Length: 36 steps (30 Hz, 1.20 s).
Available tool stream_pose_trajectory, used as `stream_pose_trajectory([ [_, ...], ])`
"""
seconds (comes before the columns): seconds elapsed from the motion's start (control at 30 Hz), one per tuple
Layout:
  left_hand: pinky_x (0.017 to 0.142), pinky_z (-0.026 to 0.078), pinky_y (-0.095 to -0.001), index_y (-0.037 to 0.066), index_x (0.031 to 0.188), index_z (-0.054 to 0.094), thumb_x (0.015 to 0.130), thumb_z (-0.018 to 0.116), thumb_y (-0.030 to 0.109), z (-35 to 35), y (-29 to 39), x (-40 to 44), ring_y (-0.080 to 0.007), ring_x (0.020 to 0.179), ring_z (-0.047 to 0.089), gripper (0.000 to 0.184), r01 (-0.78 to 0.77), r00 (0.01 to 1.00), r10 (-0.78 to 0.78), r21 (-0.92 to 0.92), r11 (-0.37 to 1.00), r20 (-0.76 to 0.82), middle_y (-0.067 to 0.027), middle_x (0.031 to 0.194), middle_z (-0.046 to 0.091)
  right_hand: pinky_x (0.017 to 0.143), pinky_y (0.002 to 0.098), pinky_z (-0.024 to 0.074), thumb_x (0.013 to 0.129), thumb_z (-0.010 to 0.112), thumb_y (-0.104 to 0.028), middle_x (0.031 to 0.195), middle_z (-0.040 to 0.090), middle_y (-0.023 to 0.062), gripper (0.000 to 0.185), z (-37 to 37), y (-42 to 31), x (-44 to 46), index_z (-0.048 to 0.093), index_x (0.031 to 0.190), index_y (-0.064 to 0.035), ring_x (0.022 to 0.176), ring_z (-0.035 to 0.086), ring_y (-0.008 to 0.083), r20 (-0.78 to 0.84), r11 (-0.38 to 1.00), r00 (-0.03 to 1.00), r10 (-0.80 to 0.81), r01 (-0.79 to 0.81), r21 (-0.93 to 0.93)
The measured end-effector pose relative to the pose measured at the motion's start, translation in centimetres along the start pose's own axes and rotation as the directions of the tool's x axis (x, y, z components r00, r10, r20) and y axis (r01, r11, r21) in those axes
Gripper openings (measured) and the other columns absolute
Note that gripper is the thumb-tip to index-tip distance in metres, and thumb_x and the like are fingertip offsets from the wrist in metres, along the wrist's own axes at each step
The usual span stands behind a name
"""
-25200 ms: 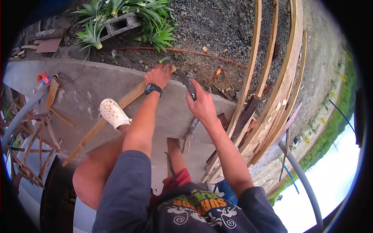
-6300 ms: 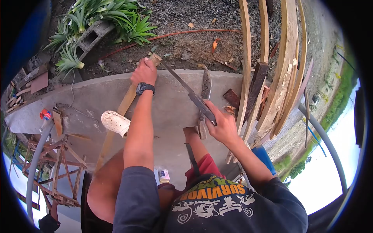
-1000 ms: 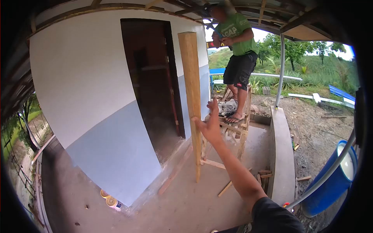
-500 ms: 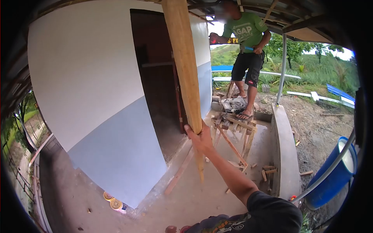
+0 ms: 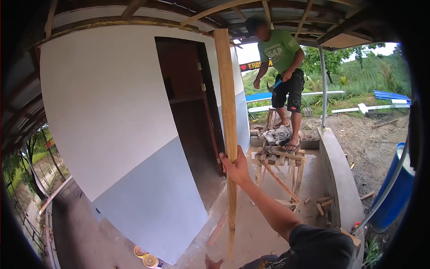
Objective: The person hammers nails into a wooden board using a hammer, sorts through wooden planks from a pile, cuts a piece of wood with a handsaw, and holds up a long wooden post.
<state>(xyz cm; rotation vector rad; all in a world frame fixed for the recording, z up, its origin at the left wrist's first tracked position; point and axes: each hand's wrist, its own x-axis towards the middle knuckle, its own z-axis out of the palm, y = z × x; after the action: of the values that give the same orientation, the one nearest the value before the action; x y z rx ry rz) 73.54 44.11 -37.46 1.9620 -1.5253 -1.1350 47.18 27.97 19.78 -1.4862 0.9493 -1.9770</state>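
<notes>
My right hand is closed around a long wooden board, which stands nearly upright in front of me. The board's wide upper end rises toward the roof framing, and its lower part narrows toward the floor. At the bottom edge, my left hand shows only in part, fingers apart, with nothing seen in it. Beyond the board, a co-worker in a green shirt stands on a wooden trestle, holding a hammer with a blue handle.
A white and blue wall with a dark doorway stands to the left. Two cans sit at its base. Wood scraps lie by a low concrete wall. A blue barrel stands outside, and roof beams run overhead.
My view has tilted upward, and the board's top end now shows. The co-worker has lowered the free arm and looks downward. My left hand has come into view at the bottom.
</notes>
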Motion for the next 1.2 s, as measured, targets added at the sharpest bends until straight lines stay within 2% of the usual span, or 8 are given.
stream_pose_trajectory([
  [0.43,0.081,0.052,-0.0456,0.001,0.116,0.055,0.077,0.087,0.033,-4.9,11.9,-6.6,-0.0351,0.089,0.066,0.06,-0.318,0.888,0.18,-0.285,0.904,-0.423,-0.0187,0.096,0.067,0.05,0.0316,0.0545,0.096,0.072,-0.026,0.077,0.055,0.0039,0.026,-1.3,-13.9,16.7,0.058,0.102,-0.0041,0.055,0.057,0.0141,0.102,0.904,0.985,0.138,-0.168,0.394],
  [0.57,0.075,0.052,-0.0456,0.0,0.109,0.057,0.078,0.086,0.028,-11.2,16.0,-10.4,-0.0345,0.081,0.066,0.05,-0.41,0.759,0.205,-0.21,0.887,-0.618,-0.0173,0.087,0.067,0.081,0.0421,0.0598,0.096,0.076,-0.044,0.105,0.059,0.0081,0.056,-4.1,-12.4,20.3,0.054,0.124,-0.0022,0.098,0.064,0.0196,0.304,0.872,0.951,0.058,-0.196,0.449],
  [0.6,0.073,0.052,-0.0456,0.0,0.107,0.057,0.079,0.086,0.027,-13.1,17.1,-11.5,-0.0343,0.079,0.066,0.048,-0.427,0.718,0.22,-0.168,0.888,-0.661,-0.0169,0.085,0.067,0.104,0.0521,0.05,0.095,0.074,-0.053,0.134,0.055,0.0129,0.089,-5.6,-10.7,20.6,0.035,0.152,0.0027,0.131,0.053,0.024,0.441,0.877,0.897,0.0,-0.212,0.431],
  [0.67,0.07,0.052,-0.0456,0.0,0.103,0.058,0.079,0.085,0.024,-17.0,19.3,-13.8,-0.034,0.074,0.066,0.044,-0.441,0.643,0.26,-0.072,0.894,-0.72,-0.0162,0.081,0.067,0.111,0.0529,0.0406,0.102,0.062,-0.055,0.148,0.05,0.0091,0.084,-5.9,-5.3,17.3,0.028,0.158,-0.0024,0.142,0.045,0.0258,0.405,0.87,0.912,0.057,-0.244,0.427],
  [0.7,0.068,0.052,-0.0456,0.0,0.101,0.058,0.08,0.085,0.023,-18.5,20.4,-14.8,-0.0338,0.072,0.066,0.042,-0.443,0.604,0.28,-0.023,0.896,-0.746,-0.0159,0.079,0.067,0.114,0.0533,0.0371,0.104,0.061,-0.053,0.159,0.044,0.0086,0.098,-5.5,-4.4,12.5,0.005,0.166,-0.0026,0.15,0.037,0.0273,0.354,0.893,0.926,0.128,-0.263,0.365],
  [0.73,0.067,0.052,-0.0456,0.0,0.099,0.059,0.08,0.085,0.022,-19.9,21.7,-15.7,-0.0336,0.07,0.067,0.039,-0.44,0.569,0.297,0.022,0.898,-0.767,-0.0155,0.077,0.066,0.118,0.0563,0.0354,0.095,0.069,-0.061,0.167,0.029,0.0202,0.121,-5.1,-1.5,8.8,-0.006,0.164,0.0043,0.154,0.032,0.0301,0.507,0.877,0.849,0.151,-0.352,0.327],
  [0.83,0.062,0.052,-0.0456,-0.001,0.093,0.06,0.081,0.084,0.018,-22.8,24.7,-18.0,-0.0331,0.063,0.067,0.033,-0.379,0.511,0.358,0.169,0.91,-0.781,-0.0145,0.07,0.066,0.104,0.0483,0.0551,0.105,0.063,-0.038,0.156,0.043,0.018,0.103,-0.4,-2.5,-1.8,-0.016,0.165,-0.0094,0.133,0.057,0.0289,0.732,0.82,0.676,-0.083,-0.371,0.436],
  [1.2,0.071,0.054,-0.0465,0.002,0.107,0.063,0.085,0.08,0.035,-25.1,30.4,-21.6,-0.0354,0.077,0.067,0.043,-0.096,0.502,0.436,0.453,0.886,-0.747,-0.0159,0.085,0.068,0.083,0.0413,0.0667,0.108,0.059,-0.024,0.116,0.059,0.0084,0.076,1.0,-8.7,4.4,0.008,0.163,-0.0142,0.103,0.075,0.025,0.635,0.783,0.761,-0.133,-0.312,0.539],
])
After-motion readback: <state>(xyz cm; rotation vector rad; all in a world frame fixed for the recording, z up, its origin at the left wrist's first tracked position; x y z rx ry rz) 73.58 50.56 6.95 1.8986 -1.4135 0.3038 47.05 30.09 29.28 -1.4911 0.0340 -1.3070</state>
